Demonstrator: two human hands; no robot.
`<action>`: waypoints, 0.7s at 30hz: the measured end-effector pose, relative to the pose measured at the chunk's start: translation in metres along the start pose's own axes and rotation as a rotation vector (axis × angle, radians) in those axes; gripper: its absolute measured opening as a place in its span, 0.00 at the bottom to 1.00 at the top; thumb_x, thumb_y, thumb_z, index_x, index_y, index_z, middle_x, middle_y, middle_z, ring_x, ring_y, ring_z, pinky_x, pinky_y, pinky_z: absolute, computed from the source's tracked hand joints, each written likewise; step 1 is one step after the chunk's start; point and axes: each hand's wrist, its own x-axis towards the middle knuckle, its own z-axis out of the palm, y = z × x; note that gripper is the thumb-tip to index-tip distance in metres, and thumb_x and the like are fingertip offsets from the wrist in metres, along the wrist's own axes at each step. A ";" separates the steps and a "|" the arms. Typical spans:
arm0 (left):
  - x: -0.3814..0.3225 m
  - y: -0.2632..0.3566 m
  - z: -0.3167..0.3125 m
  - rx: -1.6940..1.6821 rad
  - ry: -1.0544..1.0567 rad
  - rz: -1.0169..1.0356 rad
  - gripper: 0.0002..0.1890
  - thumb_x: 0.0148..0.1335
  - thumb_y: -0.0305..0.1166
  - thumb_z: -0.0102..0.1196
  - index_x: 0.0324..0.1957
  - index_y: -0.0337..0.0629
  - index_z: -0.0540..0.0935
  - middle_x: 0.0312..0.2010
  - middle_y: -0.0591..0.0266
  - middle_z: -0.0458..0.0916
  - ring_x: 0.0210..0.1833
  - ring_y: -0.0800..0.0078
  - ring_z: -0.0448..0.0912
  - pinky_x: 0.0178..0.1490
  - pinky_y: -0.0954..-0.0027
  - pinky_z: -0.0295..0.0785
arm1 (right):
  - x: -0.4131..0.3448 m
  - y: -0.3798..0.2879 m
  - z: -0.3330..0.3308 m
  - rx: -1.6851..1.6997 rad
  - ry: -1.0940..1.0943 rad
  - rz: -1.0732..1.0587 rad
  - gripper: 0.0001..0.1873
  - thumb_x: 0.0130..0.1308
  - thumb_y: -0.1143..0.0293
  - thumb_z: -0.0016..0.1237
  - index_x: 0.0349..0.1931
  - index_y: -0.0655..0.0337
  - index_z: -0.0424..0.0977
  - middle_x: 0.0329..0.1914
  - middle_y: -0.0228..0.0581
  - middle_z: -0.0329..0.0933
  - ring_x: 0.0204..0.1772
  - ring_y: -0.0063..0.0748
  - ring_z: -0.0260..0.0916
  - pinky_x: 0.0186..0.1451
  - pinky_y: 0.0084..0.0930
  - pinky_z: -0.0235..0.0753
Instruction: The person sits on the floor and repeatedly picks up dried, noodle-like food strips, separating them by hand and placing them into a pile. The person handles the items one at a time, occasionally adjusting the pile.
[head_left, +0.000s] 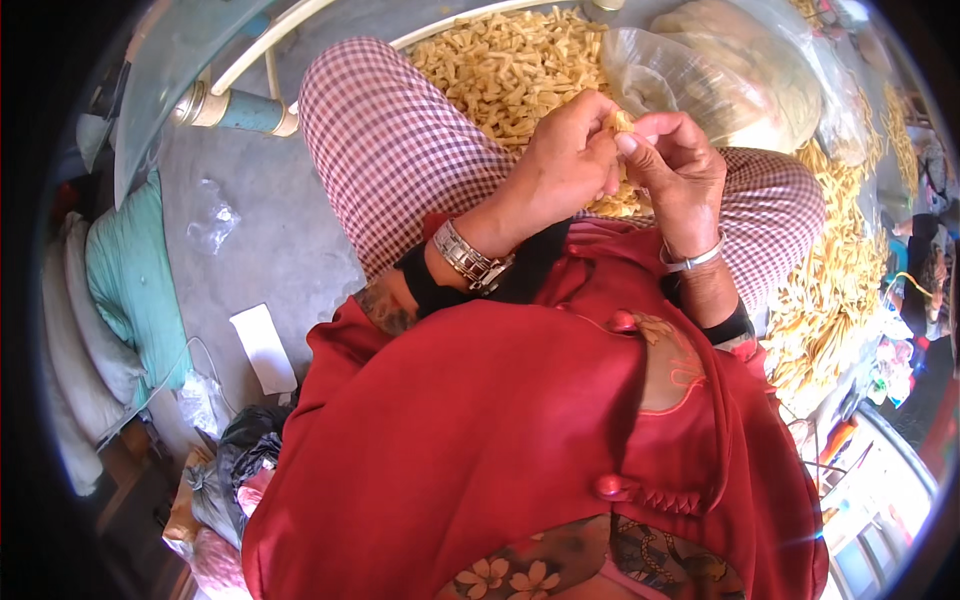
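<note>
Before my chest, a small folded yellow piece is pinched between the fingertips of both hands. My left hand, with a metal watch at the wrist, grips it from the left. From the right, the thumb and forefinger of my right hand press on it; a silver bangle circles that wrist. Beyond the hands and between my checked trouser legs lies a heap of similar small yellow pieces. Long yellow strips lie in a loose pile beside my right leg.
A large clear plastic bag bulges beyond my right knee. At the left are a green sack, pale sacks, a white card and crumpled clear plastic on the grey floor. A black plastic bag sits lower left.
</note>
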 end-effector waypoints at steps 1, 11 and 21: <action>-0.001 0.002 0.001 0.044 -0.003 0.013 0.06 0.65 0.24 0.44 0.42 0.33 0.69 0.17 0.63 0.73 0.17 0.83 0.69 0.20 0.80 0.63 | 0.000 -0.003 0.002 0.124 0.008 0.008 0.03 0.59 0.81 0.54 0.32 0.65 0.75 0.27 0.25 0.72 0.27 0.16 0.70 0.28 0.16 0.70; -0.005 -0.003 0.003 0.096 0.120 0.074 0.09 0.61 0.20 0.43 0.43 0.30 0.68 0.20 0.60 0.75 0.18 0.81 0.72 0.20 0.78 0.65 | 0.003 0.003 -0.002 -0.960 0.008 -0.564 0.08 0.54 0.82 0.54 0.35 0.61 0.77 0.27 0.35 0.72 0.27 0.26 0.72 0.28 0.21 0.71; 0.000 -0.015 0.002 0.317 0.109 0.307 0.11 0.56 0.13 0.43 0.41 0.35 0.66 0.23 0.60 0.73 0.20 0.79 0.75 0.20 0.76 0.66 | 0.014 0.010 -0.018 -0.023 -0.062 0.254 0.08 0.60 0.76 0.54 0.37 0.61 0.70 0.23 0.25 0.70 0.20 0.11 0.64 0.17 0.10 0.61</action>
